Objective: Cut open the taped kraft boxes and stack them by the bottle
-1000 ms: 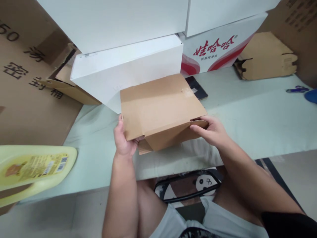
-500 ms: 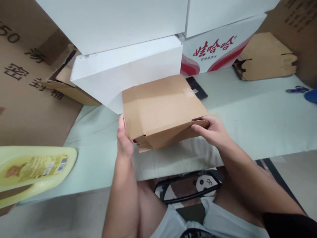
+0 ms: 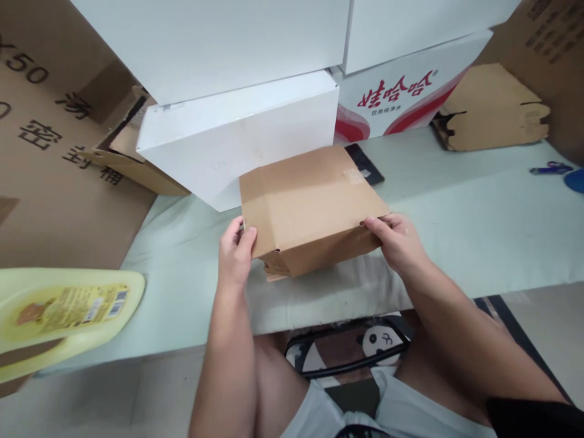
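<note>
A brown cardboard box (image 3: 314, 201) is tilted at the front of the table, between my two hands. My left hand (image 3: 236, 252) pinches its left edge, the thumb lying on the top and the fingers partly hidden beneath. At the front right corner my right hand (image 3: 396, 240) grips the cardboard, thumb on top near a small gap at the edge. The front side of the box faces me in shadow. What is inside the box cannot be seen.
White boxes (image 3: 246, 137) stand behind, beside a printed red-and-white carton (image 3: 392, 100). A dark flat phone-like object (image 3: 367, 164) lies behind the cardboard box. Folded cardboard (image 3: 497, 112) and scissors (image 3: 551, 168) are at right. A yellow jug (image 3: 68, 316) and large carton (image 3: 59, 152) are at left.
The cardboard box has shifted slightly right. My left thumb has moved from the box's side onto its top, and my right thumb now presses closer to the top edge.
</note>
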`<state>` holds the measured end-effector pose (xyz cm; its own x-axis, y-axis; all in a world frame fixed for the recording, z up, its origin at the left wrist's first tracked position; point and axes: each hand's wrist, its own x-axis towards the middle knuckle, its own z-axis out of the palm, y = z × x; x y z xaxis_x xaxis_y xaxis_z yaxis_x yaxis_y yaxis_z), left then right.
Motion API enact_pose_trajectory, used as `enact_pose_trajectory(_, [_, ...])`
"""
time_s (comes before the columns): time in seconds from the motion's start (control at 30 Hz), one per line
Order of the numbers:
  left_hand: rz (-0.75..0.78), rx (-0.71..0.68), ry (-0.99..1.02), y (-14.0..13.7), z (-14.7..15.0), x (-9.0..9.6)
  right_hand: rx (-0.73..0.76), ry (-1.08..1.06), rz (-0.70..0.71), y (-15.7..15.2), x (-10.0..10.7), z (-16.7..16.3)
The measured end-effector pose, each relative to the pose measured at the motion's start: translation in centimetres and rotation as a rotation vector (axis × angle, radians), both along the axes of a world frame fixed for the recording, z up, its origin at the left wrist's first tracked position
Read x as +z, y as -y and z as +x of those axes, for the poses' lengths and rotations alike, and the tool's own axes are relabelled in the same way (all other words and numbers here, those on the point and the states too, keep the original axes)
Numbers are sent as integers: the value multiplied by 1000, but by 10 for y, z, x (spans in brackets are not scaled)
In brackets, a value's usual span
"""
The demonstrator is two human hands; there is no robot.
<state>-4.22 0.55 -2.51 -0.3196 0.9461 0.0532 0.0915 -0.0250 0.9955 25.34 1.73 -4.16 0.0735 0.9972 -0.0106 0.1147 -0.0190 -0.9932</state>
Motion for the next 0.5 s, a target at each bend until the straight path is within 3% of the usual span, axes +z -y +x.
enact_pose_trajectory(0.2, [-87, 91, 98, -3, 2, 4, -4, -136, 23, 1, -5, 0])
enact_pose_trajectory(0.5, [-362, -10, 489, 6, -1, 11, 50, -206, 208, 7, -10, 6])
